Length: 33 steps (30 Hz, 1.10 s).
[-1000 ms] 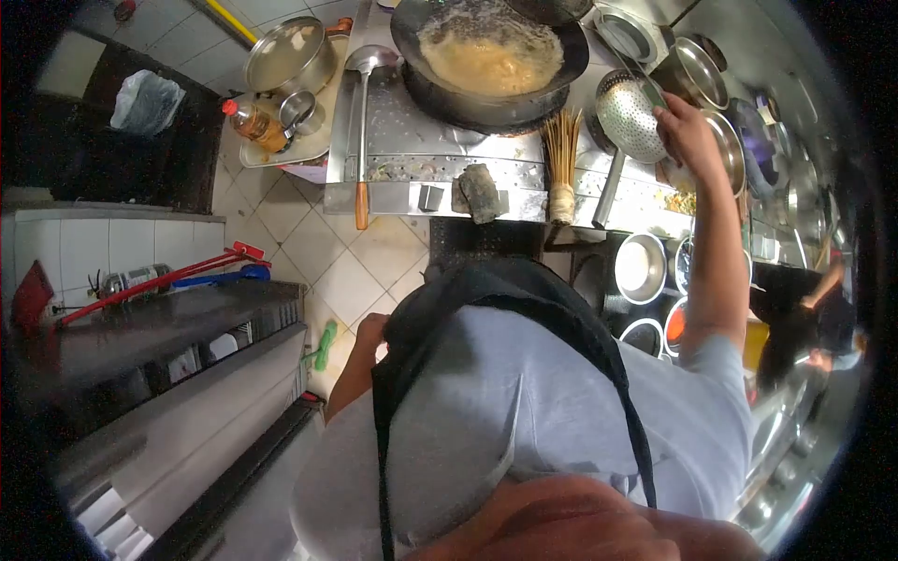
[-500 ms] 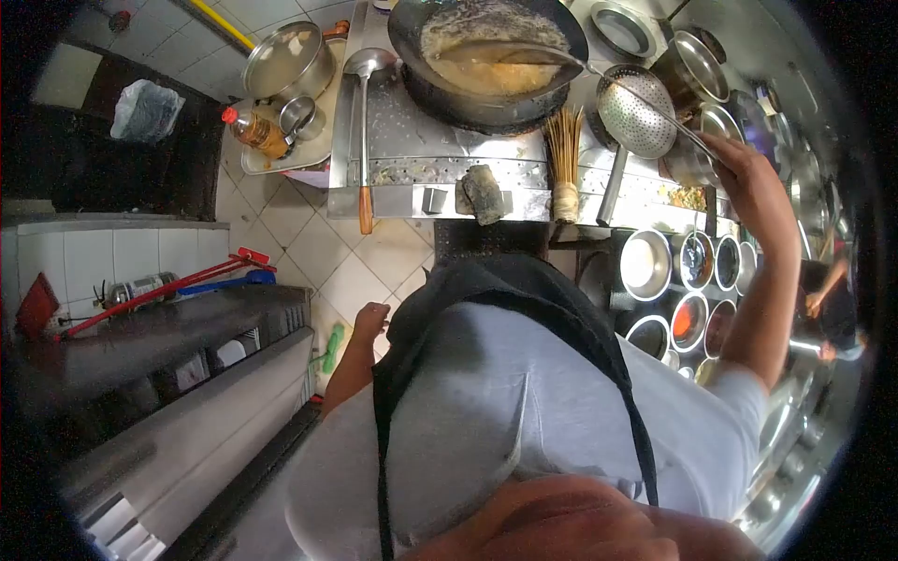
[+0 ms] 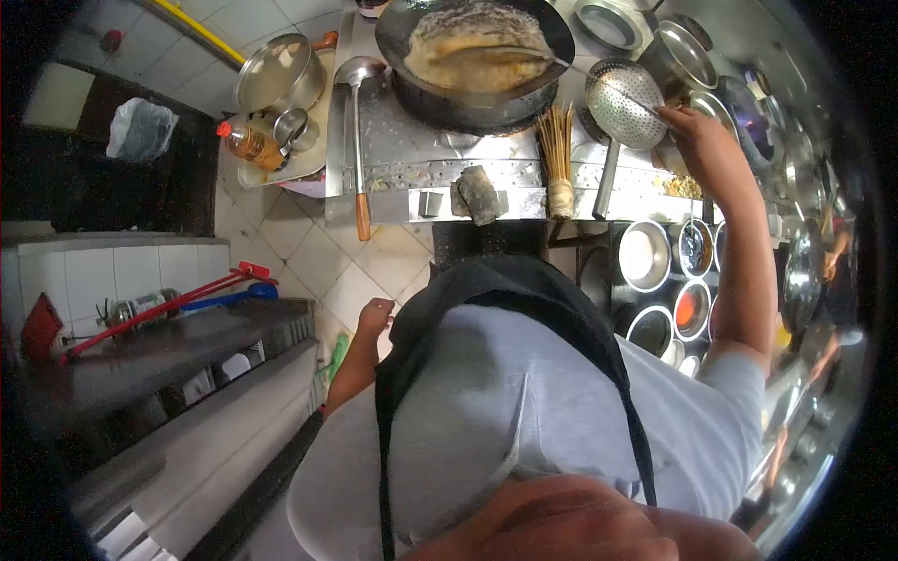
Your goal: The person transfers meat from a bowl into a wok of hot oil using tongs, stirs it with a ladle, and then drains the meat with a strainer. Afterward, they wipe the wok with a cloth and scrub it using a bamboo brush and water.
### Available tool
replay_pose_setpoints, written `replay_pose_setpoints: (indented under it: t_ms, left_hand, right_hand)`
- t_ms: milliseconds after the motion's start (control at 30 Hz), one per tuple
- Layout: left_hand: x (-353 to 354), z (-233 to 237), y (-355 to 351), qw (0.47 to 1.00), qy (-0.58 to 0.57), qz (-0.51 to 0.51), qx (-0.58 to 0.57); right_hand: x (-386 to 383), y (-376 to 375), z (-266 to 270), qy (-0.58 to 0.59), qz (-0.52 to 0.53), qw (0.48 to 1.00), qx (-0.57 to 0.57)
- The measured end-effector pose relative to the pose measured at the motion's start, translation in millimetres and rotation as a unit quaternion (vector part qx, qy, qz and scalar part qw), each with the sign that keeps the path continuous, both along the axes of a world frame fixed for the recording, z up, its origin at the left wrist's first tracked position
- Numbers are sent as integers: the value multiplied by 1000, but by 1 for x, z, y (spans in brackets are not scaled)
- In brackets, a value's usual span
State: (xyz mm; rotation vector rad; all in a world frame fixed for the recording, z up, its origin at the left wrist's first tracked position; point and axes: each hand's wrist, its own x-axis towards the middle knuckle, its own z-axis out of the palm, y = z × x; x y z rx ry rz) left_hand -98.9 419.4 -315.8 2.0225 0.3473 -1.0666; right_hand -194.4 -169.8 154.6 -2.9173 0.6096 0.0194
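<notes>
My right hand point(image 3: 697, 136) is closed around the handle of a long-handled ladle point(image 3: 571, 65), whose bowl end lies in the frothy, brownish liquid of a large black wok point(image 3: 398, 47). Beside that hand, a perforated strainer point(image 3: 619, 107) rests with its handle toward the front edge of the stove. At my left side hangs my left hand point(image 3: 377, 313), near my apron; its fingers are curled, and what they hold, if anything, is too small to tell. A bamboo brush point(image 3: 558, 168) stands between the wok and the strainer.
A wooden-handled ladle point(image 3: 358, 140) lies left of the wok. Farther left, a tray point(image 3: 323, 154) holds a pot point(image 3: 281, 75) and an orange bottle point(image 3: 251, 145). Seasoning containers point(image 3: 644, 257) stand at the right. Part of another person point(image 3: 832, 257) shows at the far right.
My right hand has moved left and slightly down along with the ladle's handle. The whole view has shifted slightly. My left hand remains at my side.
</notes>
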Motion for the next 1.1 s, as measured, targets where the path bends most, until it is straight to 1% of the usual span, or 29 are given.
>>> replay_pose_setpoints:
  t_ms: [67,100,133,167,200,233,267,333,367,400,433,467,500,533,567,600,633,667,733,800,833,867,900,933,967,1000,1033,1067,1100]
  left_hand:
    - [-2,-6,9,1000,-4,-4,-8]
    - [1,-7,17,990,-52,-132,-11]
    - [2,-8,22,961,-99,-258,-14]
    - [0,6,20,961,-99,-259,-14]
    - [-2,20,19,970,-85,-227,-23]
    - [-4,29,18,978,-70,-195,-32]
    - [-6,20,20,978,-72,-195,-33]
    - [-13,-8,20,999,33,17,3]
    - [-14,-37,35,999,32,18,2]
    - [-10,-66,58,972,-151,-136,-115]
    - [-3,-79,65,875,-327,-279,-222]
    - [-1,-51,50,912,-275,-256,-166]
    - [1,-24,36,942,-220,-231,-106]
    - [4,26,10,964,-164,-205,-47]
    - [9,0,16,846,-404,-346,-39]
    - [15,18,4,844,-411,-343,-40]
    - [18,78,-29,947,-260,-169,-86]
    - [25,116,-60,987,-92,15,-131]
    - [37,138,-95,969,-116,-6,-216]
    - [45,201,-143,944,-94,-41,-312]
    - [55,217,-164,915,-75,-90,-386]
    - [65,244,-182,906,-100,-156,-381]
    - [72,265,-198,875,-136,-153,-438]
    - [86,281,-211,878,-173,-167,-415]
    - [96,319,-219,872,-132,-121,-456]
    - [113,335,-220,863,-46,-92,-495]
    - [126,339,-212,867,-71,-103,-481]
    - [136,342,-202,871,-97,-117,-467]
    - [141,338,-191,887,-72,-122,-439]
  right_hand:
    - [-5,2,8,-34,0,999,-12]
    - [-6,1,14,-70,-1,997,-24]
    - [-7,-4,17,-70,-2,997,-24]
    - [-10,-14,18,-105,-29,992,61]
    - [-11,-23,21,-140,-56,978,145]
    - [-9,-30,25,-109,-175,955,215]
    - [-10,-27,25,-110,-175,955,214]
    - [-11,-17,28,-90,-89,990,54]
    - [-13,-18,20,-87,-85,992,31]
    - [-17,-19,6,-139,-60,986,64]
    - [-16,-14,0,-132,-64,987,62]
    - [-16,-9,-7,-128,-70,988,59]
    - [-14,-6,-21,-154,-100,978,96]
    - [-12,-2,-38,-178,-129,966,134]
    - [-11,2,-53,-168,-138,963,162]
    - [-9,6,-67,-158,-145,958,188]
    - [-6,13,-79,-141,-193,936,259]
    - [0,21,-92,-122,-237,907,327]
    - [13,33,-138,-160,-241,867,405]
    - [36,78,-149,-226,-242,729,599]
    - [54,98,-158,-257,-240,733,582]
    - [73,120,-156,-261,-234,728,590]
    - [93,145,-154,-288,-197,721,599]
    - [109,168,-151,-317,-158,711,608]
    - [117,187,-143,-255,-57,746,613]
    - [123,203,-131,-191,46,768,609]
    - [121,218,-118,-116,117,766,622]
    - [118,219,-114,-42,184,841,507]
    - [119,218,-124,34,189,834,517]
